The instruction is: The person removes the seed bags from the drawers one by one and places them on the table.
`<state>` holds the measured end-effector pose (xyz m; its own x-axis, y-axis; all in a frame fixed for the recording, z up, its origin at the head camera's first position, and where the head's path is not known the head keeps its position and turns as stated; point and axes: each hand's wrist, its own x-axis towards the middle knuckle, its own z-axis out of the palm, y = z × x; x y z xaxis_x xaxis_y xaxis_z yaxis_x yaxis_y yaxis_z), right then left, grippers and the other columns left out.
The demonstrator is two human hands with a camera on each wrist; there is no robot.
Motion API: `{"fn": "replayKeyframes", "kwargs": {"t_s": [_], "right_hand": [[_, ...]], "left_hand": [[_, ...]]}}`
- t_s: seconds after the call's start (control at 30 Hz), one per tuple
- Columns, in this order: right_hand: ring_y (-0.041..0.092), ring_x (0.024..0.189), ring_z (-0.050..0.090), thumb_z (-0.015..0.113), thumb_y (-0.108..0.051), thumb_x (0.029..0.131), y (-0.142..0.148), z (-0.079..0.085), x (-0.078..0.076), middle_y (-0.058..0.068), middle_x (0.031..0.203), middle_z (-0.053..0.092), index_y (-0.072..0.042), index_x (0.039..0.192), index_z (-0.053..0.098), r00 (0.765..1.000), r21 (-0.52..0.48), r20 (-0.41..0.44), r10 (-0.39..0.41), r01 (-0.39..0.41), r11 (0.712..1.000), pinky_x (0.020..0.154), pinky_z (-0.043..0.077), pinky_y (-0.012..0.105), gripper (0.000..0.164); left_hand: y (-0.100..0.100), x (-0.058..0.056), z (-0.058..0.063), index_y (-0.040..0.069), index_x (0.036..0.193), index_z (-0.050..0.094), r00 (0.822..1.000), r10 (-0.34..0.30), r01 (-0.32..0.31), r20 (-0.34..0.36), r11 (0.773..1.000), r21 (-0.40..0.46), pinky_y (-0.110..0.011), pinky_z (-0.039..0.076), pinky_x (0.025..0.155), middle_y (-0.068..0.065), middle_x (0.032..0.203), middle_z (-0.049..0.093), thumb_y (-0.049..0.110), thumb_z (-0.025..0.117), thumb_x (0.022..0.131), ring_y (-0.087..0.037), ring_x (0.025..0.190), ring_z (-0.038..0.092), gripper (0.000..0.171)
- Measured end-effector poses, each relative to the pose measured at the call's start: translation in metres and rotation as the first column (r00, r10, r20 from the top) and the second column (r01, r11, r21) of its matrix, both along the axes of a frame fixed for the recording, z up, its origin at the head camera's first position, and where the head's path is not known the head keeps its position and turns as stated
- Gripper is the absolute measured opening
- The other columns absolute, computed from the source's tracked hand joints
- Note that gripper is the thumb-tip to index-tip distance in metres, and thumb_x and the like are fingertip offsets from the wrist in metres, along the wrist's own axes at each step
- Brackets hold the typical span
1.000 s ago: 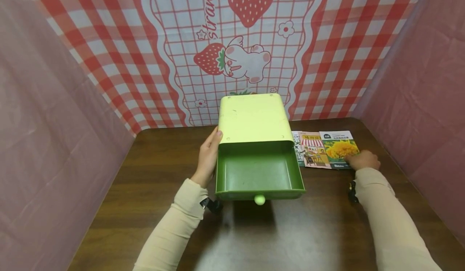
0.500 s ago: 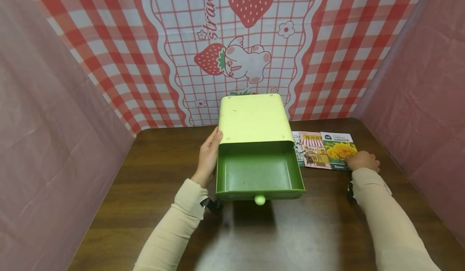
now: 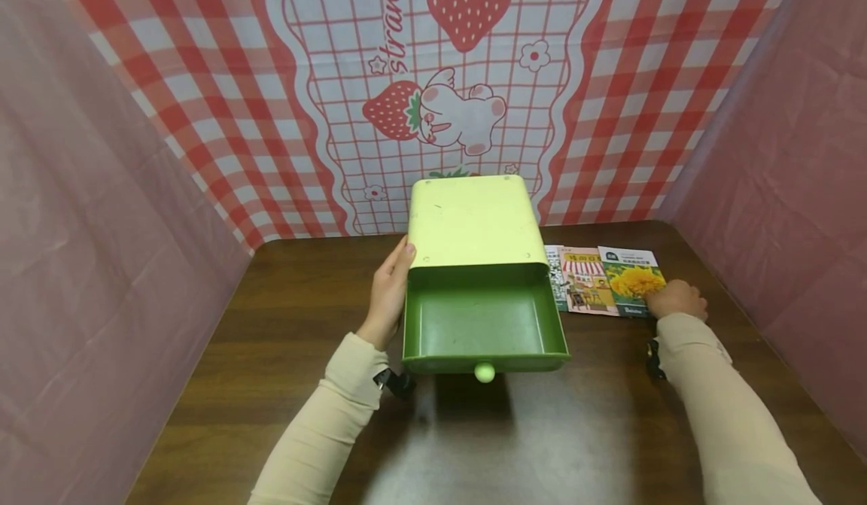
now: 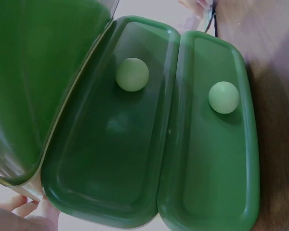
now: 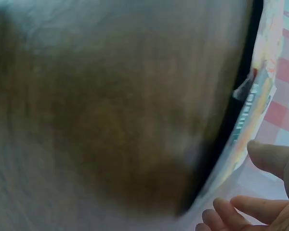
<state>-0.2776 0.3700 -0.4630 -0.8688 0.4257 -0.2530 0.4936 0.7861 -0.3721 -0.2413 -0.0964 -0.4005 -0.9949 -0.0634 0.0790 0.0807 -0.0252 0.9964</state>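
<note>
A pale yellow-green desktop cabinet (image 3: 474,219) stands mid-table, its green drawer (image 3: 481,313) pulled out and its bare floor showing. Two drawer fronts with round knobs (image 4: 224,97) appear in the left wrist view. My left hand (image 3: 386,287) rests along the cabinet's left side, thumb at the front corner. To the right lie a seed packet with yellow flowers (image 3: 634,281) and a packet with a striped-awning shop picture (image 3: 585,279). My right hand (image 3: 677,299) touches the flower packet's lower right corner; its thumb (image 5: 269,156) and fingers are spread apart in the right wrist view.
A packet with a black-and-white code (image 3: 556,275) is partly hidden behind the cabinet. The brown wooden table (image 3: 291,324) ends at a red checked cloth (image 3: 230,98) behind. Pink curtains (image 3: 786,151) hang on both sides.
The flower packet has shifted slightly left, further over the shop packet, with my right hand at its corner, then stays still. My left hand, the cabinet and the drawer have not moved.
</note>
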Motion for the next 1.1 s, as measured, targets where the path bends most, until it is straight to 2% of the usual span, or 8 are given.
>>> {"fn": "replayKeyframes", "kwargs": {"t_s": [0.2, 0.33, 0.5, 0.7, 0.83, 0.9, 0.97, 1.1], "right_hand": [[0.055, 0.114, 0.047, 0.041, -0.034, 0.099, -0.013, 0.017, 0.001, 0.041, 0.131, 0.047, 0.02, 0.133, 0.045, 0.986, -0.04, -0.162, 0.042, -0.049, 0.998, 0.099, 0.041, 0.063, 0.063], [0.052, 0.12, 0.048, 0.038, -0.033, 0.103, -0.031, 0.036, 0.002, 0.038, 0.136, 0.047, 0.015, 0.138, 0.043, 0.956, -0.099, -0.288, 0.063, -0.095, 0.99, 0.1, 0.042, 0.061, 0.06], [0.044, 0.116, 0.052, 0.037, -0.039, 0.104, -0.053, 0.061, 0.006, 0.033, 0.136, 0.051, 0.007, 0.143, 0.044, 0.915, -0.204, -0.402, 0.047, -0.14, 0.969, 0.09, 0.047, 0.054, 0.06], [0.037, 0.115, 0.052, 0.04, -0.043, 0.103, -0.079, 0.093, 0.021, 0.026, 0.136, 0.054, 0.0, 0.14, 0.051, 0.846, -0.242, -0.528, 0.077, -0.237, 0.941, 0.088, 0.047, 0.046, 0.058], [0.006, 0.096, 0.056, 0.044, -0.048, 0.101, -0.097, 0.113, 0.037, 0.021, 0.129, 0.06, -0.005, 0.138, 0.056, 0.813, -0.231, -0.571, 0.113, -0.291, 0.928, 0.074, 0.046, 0.022, 0.058], [-0.005, 0.079, 0.052, 0.046, -0.049, 0.1, -0.107, 0.121, 0.047, 0.02, 0.124, 0.064, -0.008, 0.136, 0.058, 0.794, -0.222, -0.591, 0.141, -0.329, 0.918, 0.06, 0.043, 0.018, 0.056], [-0.013, 0.074, 0.05, 0.048, -0.047, 0.1, -0.116, 0.128, 0.059, 0.019, 0.121, 0.066, -0.008, 0.135, 0.059, 0.766, -0.205, -0.617, 0.179, -0.376, 0.903, 0.056, 0.042, 0.017, 0.053], [-0.015, 0.083, 0.056, 0.054, -0.039, 0.1, -0.133, 0.139, 0.081, 0.001, 0.109, 0.071, -0.009, 0.13, 0.063, 0.7, -0.168, -0.67, 0.245, -0.464, 0.87, 0.059, 0.044, 0.015, 0.044]], "left_hand": [[0.0, 0.0, 0.0, 0.025, 0.149, 0.042, 1.0, 0.002, -0.002, 0.001, 1.0, -0.004, -0.037, 0.026, 0.122, 0.007, 0.155, 0.04, 0.053, 0.051, 0.098, -0.013, 0.146, 0.031, 0.06], [0.0, 0.0, 0.0, 0.027, 0.148, 0.043, 1.0, 0.007, -0.007, 0.005, 1.0, -0.011, -0.036, 0.027, 0.121, 0.008, 0.154, 0.041, 0.054, 0.05, 0.098, -0.012, 0.145, 0.032, 0.058], [0.0, -0.001, -0.001, 0.026, 0.149, 0.043, 1.0, 0.0, 0.0, -0.005, 1.0, 0.008, -0.034, 0.027, 0.121, 0.007, 0.154, 0.041, 0.052, 0.051, 0.098, -0.011, 0.145, 0.032, 0.057], [0.001, -0.001, -0.001, 0.027, 0.148, 0.044, 1.0, 0.002, -0.002, -0.004, 1.0, 0.002, -0.035, 0.027, 0.121, 0.008, 0.154, 0.041, 0.053, 0.051, 0.098, -0.011, 0.145, 0.032, 0.057], [0.001, 0.0, -0.001, 0.027, 0.148, 0.044, 1.0, 0.004, -0.004, -0.006, 1.0, -0.006, -0.035, 0.027, 0.121, 0.007, 0.154, 0.041, 0.052, 0.05, 0.098, -0.012, 0.145, 0.032, 0.056], [0.001, 0.0, 0.0, 0.027, 0.148, 0.044, 1.0, 0.007, -0.007, -0.006, 1.0, -0.012, -0.036, 0.026, 0.121, 0.007, 0.154, 0.041, 0.052, 0.05, 0.099, -0.012, 0.146, 0.032, 0.056], [0.0, 0.0, 0.0, 0.027, 0.148, 0.043, 1.0, 0.007, -0.008, -0.007, 1.0, -0.02, -0.037, 0.026, 0.122, 0.007, 0.155, 0.041, 0.052, 0.049, 0.099, -0.013, 0.146, 0.031, 0.056], [0.0, 0.001, 0.001, 0.025, 0.15, 0.042, 1.0, 0.002, -0.002, -0.008, 0.999, -0.033, -0.038, 0.026, 0.122, 0.006, 0.155, 0.04, 0.053, 0.049, 0.099, -0.015, 0.146, 0.031, 0.058]]}}
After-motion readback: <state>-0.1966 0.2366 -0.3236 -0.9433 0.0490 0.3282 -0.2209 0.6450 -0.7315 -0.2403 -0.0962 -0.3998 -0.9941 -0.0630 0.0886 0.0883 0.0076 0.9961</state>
